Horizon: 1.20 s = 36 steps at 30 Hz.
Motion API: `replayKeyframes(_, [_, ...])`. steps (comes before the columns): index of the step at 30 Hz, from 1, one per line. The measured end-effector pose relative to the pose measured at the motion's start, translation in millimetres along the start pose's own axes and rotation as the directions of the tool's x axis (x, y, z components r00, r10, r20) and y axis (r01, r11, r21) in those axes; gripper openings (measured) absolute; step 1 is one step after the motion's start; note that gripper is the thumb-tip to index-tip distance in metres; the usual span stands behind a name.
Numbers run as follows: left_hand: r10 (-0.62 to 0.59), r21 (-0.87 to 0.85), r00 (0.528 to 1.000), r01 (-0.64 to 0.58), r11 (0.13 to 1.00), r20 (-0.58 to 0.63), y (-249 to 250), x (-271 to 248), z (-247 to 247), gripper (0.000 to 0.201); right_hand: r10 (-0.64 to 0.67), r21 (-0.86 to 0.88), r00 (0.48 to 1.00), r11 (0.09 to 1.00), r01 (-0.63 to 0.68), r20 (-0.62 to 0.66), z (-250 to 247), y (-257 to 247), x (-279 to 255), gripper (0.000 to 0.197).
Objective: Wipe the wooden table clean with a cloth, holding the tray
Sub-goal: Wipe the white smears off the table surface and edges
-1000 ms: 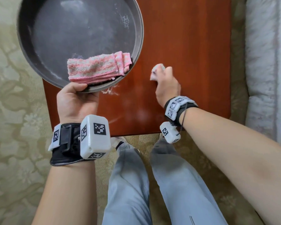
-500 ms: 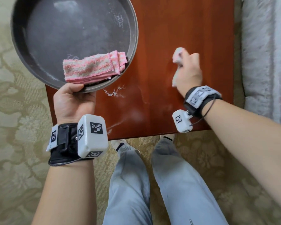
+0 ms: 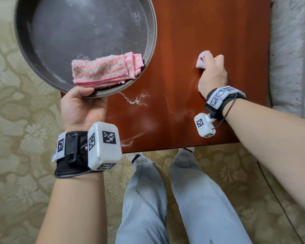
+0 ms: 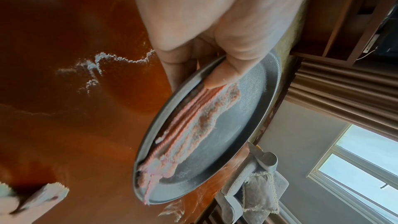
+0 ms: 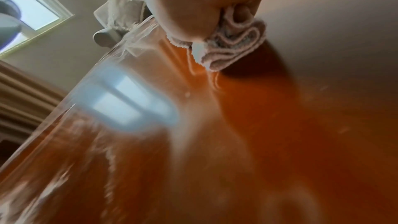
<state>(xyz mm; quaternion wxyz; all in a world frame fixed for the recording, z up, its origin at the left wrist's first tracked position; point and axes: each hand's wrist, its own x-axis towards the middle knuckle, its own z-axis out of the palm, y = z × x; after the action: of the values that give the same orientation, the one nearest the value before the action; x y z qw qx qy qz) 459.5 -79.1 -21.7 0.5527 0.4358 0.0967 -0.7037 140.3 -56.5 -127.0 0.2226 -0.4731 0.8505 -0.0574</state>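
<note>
My left hand [image 3: 83, 104] grips the near rim of a round dark metal tray [image 3: 60, 32], thumb over the edge, holding it above the table's left side. A folded pink cloth [image 3: 104, 69] lies in the tray [image 4: 247, 117] by that rim; in the left wrist view my thumb touches the pink cloth [image 4: 193, 125]. My right hand [image 3: 212, 76] clutches a small bunched whitish cloth [image 3: 202, 60] and presses it on the reddish wooden table [image 3: 209, 23] near its right side. The bunched cloth [image 5: 234, 47] shows under the curled fingers. White powder streaks [image 3: 136, 99] lie mid-table.
A grey-white fabric seat [image 3: 292, 50] borders the table's right edge. Patterned beige carpet [image 3: 16, 120] surrounds the table. My legs in grey trousers [image 3: 165, 199] stand at the near edge. More powder [image 3: 128, 142] lies near the front edge.
My right hand has swept the small cloth from mid-table to the right side and stayed there. The left hand keeps the tray in about the same place.
</note>
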Motion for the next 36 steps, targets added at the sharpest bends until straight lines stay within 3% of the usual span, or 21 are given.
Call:
replayKeyframes(5, [0.006, 0.008, 1.0, -0.006, 1.0, 0.008, 25, -3, -16, 0.043, -0.193, -0.071, 0.978, 0.977, 0.199, 0.08, 29, -62, -31, 0.042])
replayKeyframes(9, [0.027, 0.012, 0.999, -0.026, 1.0, -0.018, 42, -10, -26, 0.042, -0.383, -0.031, 0.908, 0.919, 0.393, 0.17, 58, -103, -70, 0.04])
replayKeyframes(13, [0.035, 0.016, 0.998, -0.034, 0.999, -0.052, 54, -17, -30, 0.039, -0.459, -0.005, 0.844, 0.878, 0.479, 0.278, 63, -120, -86, 0.049])
replayKeyframes(15, [0.04, 0.01, 0.998, -0.04, 0.999, -0.056, 58, -20, -26, 0.039, -0.487, 0.046, 0.843, 0.87, 0.491, 0.229, 49, -119, -80, 0.044])
replayKeyframes(17, [0.042, -0.002, 0.997, -0.042, 0.999, -0.058, 60, -21, -19, 0.041, -0.471, 0.064, 0.873, 0.882, 0.467, 0.127, 33, -114, -62, 0.041])
replayKeyframes(21, [0.051, -0.008, 0.998, -0.052, 0.999, -0.045, 52, -13, 0, 0.044, -0.271, 0.144, 0.962, 0.952, 0.269, -0.004, 7, -94, -4, 0.033])
replayKeyframes(26, [0.065, -0.032, 0.997, -0.066, 0.997, -0.051, 42, 1, 14, 0.043, -0.262, 0.006, 0.961, 0.965, 0.263, -0.091, -13, -73, 64, 0.038])
replayKeyframes(29, [0.076, -0.061, 0.996, -0.079, 0.995, -0.053, 40, 11, 18, 0.044, -0.139, 0.096, 0.986, 0.984, 0.148, -0.094, -12, -70, 91, 0.034])
replayKeyframes(32, [0.079, -0.083, 0.994, -0.085, 0.993, -0.074, 41, 17, 16, 0.043, -0.066, 0.036, 0.996, 0.997, 0.068, -0.058, 0, -76, 101, 0.033])
replayKeyframes(34, [0.078, -0.096, 0.994, -0.085, 0.992, -0.081, 43, 18, 15, 0.042, -0.138, -0.012, 0.99, 0.99, 0.138, 0.002, 2, -87, 91, 0.026])
replayKeyframes(36, [0.084, -0.114, 0.993, -0.093, 0.989, -0.078, 46, 19, 13, 0.051, -0.287, -0.053, 0.948, 0.954, 0.296, 0.134, 8, -99, 74, 0.037])
